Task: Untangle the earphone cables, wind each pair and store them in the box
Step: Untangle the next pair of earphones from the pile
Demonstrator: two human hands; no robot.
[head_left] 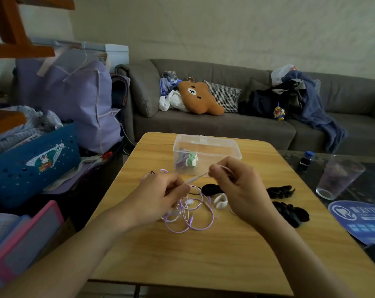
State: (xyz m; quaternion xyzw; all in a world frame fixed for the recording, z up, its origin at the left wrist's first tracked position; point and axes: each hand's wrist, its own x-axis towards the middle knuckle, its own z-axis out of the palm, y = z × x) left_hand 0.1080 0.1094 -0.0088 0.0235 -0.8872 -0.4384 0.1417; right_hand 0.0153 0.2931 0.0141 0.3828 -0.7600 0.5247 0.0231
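Beside cable [188, 220]: white band [220, 201].

Blurred cable [198, 176] (between fingers)

Both hands [160, 194] [236, 186] raised, fingers seemingly pinched.

Head camera looks down, close over table [203, 250].
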